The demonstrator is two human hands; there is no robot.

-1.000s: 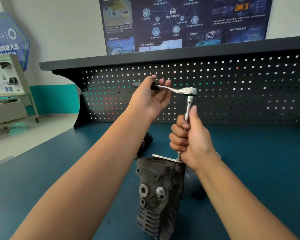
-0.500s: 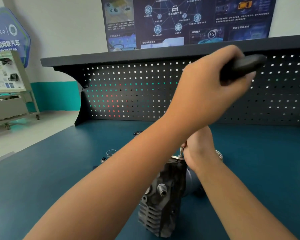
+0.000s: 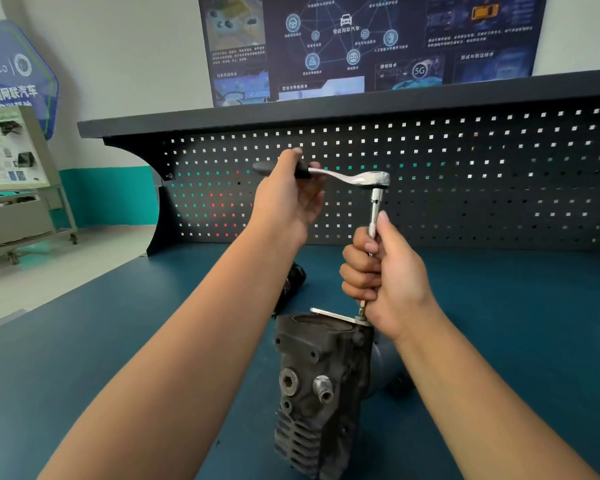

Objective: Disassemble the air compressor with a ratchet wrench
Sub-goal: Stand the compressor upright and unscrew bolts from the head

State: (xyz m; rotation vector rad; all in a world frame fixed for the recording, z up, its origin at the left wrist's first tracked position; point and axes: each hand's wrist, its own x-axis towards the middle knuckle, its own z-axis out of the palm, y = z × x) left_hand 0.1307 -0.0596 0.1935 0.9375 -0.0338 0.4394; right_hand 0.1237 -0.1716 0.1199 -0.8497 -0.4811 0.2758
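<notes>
"5G" can be read on the dark wall poster point(image 3: 368, 46) at twelve o'clock. "智能网联汽车" is printed on the blue sign point(image 3: 14, 77) at ten o'clock.

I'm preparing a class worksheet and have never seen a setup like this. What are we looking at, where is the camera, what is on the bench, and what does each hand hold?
No machine here: a person works with bare hands, filmed by a camera worn on the head, looking forward and down. On the blue workbench stands a dark air compressor. The left hand grips the black handle of a ratchet wrench. The right hand is wrapped around the extension bar that runs from the wrench's head down to the compressor's top. A dark part lies behind the left arm; I cannot tell what it is. A pegboard backs the bench.
</notes>
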